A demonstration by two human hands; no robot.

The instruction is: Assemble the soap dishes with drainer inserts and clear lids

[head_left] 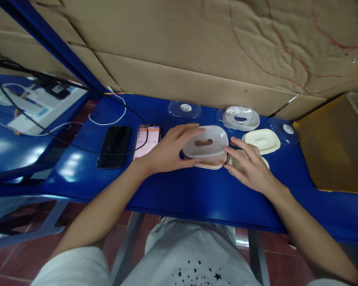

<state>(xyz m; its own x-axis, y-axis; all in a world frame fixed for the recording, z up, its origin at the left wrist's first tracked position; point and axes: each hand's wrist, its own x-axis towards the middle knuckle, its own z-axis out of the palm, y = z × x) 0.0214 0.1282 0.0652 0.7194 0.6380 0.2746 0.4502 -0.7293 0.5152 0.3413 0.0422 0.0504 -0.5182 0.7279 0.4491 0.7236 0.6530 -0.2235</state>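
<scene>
My left hand is closed around the left end of a pale grey soap dish with an oblong slot in its floor, fingers behind and thumb in front. Directly under it, a pinkish soap dish base shows along the front edge. My right hand is open at the right end, fingers spread, fingertips close to the rim; whether they touch it is unclear. Beneath that hand lies a cream dish, partly hidden. Another cream dish sits just behind it.
Clear lids and a white slotted dish lie along the back. To the left are a black phone, a lit phone and a looping cable. A brown box stands right; cardboard walls the back.
</scene>
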